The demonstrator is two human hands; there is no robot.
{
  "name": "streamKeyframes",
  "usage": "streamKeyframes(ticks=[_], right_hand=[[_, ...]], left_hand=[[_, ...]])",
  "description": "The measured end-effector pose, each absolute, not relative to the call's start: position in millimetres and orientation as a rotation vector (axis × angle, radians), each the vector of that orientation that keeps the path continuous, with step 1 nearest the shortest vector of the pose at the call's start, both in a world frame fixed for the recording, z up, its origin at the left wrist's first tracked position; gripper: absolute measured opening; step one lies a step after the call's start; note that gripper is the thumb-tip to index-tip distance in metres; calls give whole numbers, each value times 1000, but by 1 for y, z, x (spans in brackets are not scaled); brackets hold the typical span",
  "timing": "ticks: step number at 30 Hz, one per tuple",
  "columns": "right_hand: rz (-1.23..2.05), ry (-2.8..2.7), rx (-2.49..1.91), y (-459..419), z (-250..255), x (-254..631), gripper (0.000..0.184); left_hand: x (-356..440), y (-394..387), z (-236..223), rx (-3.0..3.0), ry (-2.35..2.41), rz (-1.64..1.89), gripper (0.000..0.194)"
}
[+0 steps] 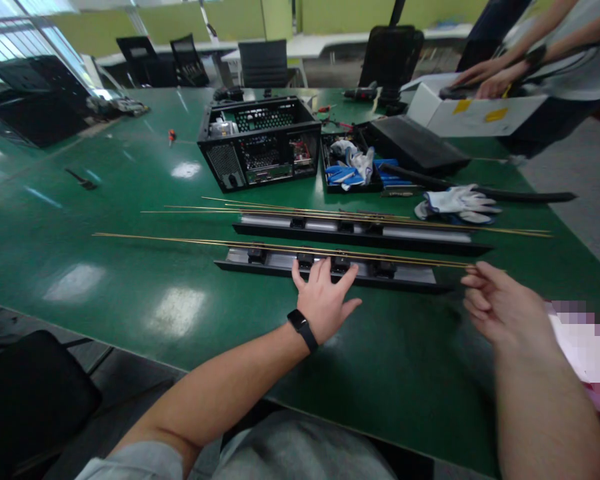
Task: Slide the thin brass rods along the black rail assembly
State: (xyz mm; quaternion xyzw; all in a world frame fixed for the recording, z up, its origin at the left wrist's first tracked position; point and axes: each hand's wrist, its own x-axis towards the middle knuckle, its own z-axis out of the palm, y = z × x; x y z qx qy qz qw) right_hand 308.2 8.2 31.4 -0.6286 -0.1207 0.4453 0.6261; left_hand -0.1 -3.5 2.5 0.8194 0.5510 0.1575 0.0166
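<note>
My right hand [505, 303] pinches the right end of a few thin brass-coloured rods [190, 241]. The rods stretch leftward over the nearer long black channel [415, 275], past its left end. Spread fingers of my left hand [325, 297] rest at the middle of that channel, by the small black blocks [257, 253] set along its light inside. Whether the left fingertips touch the rods I cannot tell. Behind lies a second, similar channel [425, 237], with several more thin rods [520, 231] lying across it.
An open black computer case [260, 143] stands at the back. Right of it are a black tray [333, 187] with gloves, another pair of gloves [460, 203] and a black tube [525, 196]. A co-worker's hands [495, 79] reach into a white box [440, 110]. The green table's [105, 267] front edge runs before me.
</note>
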Motion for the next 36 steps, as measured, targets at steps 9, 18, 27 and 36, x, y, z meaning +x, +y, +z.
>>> streamKeyframes(ticks=[9,18,27,36], right_hand=[[1227,-479,-1430,5,34,276,29],[1211,-402,-1428,5,42,272,18],[1015,-218,-1427,7,45,298,23],[650,-119,-1483,4,42,352,31]], left_hand=[[2,-3,4,2549,1722,481,65],[1,-3,4,2546,1717,477,64],[0,-4,6,2539,1700,479,64],[0,-1,5,2529,1697,465,65]])
